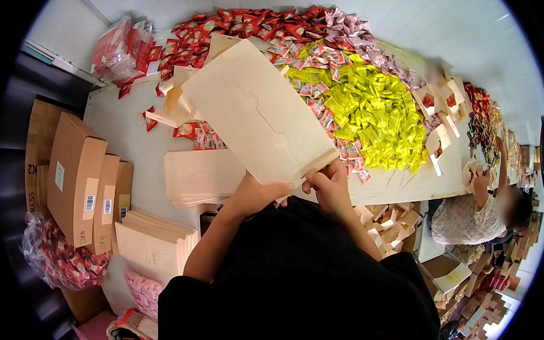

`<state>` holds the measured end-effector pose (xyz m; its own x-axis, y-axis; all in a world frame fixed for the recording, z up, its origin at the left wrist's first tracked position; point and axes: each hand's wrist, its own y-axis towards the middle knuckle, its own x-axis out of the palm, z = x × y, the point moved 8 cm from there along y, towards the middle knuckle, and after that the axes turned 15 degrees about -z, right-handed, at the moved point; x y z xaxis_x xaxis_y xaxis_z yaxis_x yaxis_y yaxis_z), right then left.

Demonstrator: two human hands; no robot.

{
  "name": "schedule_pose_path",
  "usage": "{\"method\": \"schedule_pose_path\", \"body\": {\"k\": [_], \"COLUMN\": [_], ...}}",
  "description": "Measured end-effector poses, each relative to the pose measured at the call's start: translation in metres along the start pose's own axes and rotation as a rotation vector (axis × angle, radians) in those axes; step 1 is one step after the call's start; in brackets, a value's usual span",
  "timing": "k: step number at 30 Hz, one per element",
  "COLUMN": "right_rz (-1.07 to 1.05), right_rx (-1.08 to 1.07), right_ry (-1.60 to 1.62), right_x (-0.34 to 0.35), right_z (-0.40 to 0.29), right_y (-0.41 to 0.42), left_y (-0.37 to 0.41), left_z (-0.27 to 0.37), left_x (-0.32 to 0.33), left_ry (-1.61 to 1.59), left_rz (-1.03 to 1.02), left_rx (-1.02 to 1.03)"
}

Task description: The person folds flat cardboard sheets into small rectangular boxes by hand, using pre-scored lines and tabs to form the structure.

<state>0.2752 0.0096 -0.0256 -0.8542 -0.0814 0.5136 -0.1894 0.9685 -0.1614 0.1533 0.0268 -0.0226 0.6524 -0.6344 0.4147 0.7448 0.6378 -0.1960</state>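
A flat cream cardboard box blank [256,107], with die-cut lines down its middle, is held up over the table in both hands. My left hand [259,193] grips its lower left corner. At its lower right end, my right hand [328,181] pinches the narrow edge flap. Beneath and left of it lies a stack of flat cream blanks [200,177]. Partly hidden behind it are opened cream cartons [175,106]. Yellow sachets [378,117] are heaped to the right, beside small red-and-white packets [352,156].
Red packets [244,25] and pink packets [348,25] line the table's back. Brown boxes [74,177] and more stacked blanks [153,241] stand left. Folded cartons [390,224] fill a container at right, near a co-worker [471,217]. Black-handled scissors [125,338] lie lower left.
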Motion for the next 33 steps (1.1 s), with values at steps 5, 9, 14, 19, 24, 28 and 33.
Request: {"method": "schedule_pose_path", "body": {"k": [5, 9, 14, 19, 24, 28, 33], "right_rz": [-0.001, -0.090, 0.303, 0.354, 0.220, 0.130, 0.094], "right_rx": [-0.032, -0.125, -0.285, -0.228, -0.270, -0.180, -0.099], "right_ry": [-0.048, 0.036, -0.051, 0.097, 0.077, 0.029, -0.246], "right_x": [-0.005, -0.008, -0.015, -0.037, -0.035, -0.015, -0.014], "right_z": [0.001, -0.011, -0.009, 0.018, 0.009, 0.001, 0.015], "right_y": [0.000, -0.001, -0.001, 0.008, 0.012, 0.013, 0.018], "left_y": [0.001, 0.000, 0.007, 0.012, 0.010, 0.006, 0.005], "left_z": [0.007, 0.001, -0.021, -0.031, -0.040, -0.040, -0.040], "left_x": [0.008, 0.003, 0.019, 0.025, 0.024, 0.016, 0.013], "left_ry": [0.021, -0.064, 0.032, 0.268, 0.139, -0.104, -0.172], "left_rz": [-0.028, -0.047, -0.105, -0.052, -0.051, 0.002, 0.015], "left_rx": [0.038, 0.017, 0.023, 0.072, 0.065, 0.094, 0.043]}}
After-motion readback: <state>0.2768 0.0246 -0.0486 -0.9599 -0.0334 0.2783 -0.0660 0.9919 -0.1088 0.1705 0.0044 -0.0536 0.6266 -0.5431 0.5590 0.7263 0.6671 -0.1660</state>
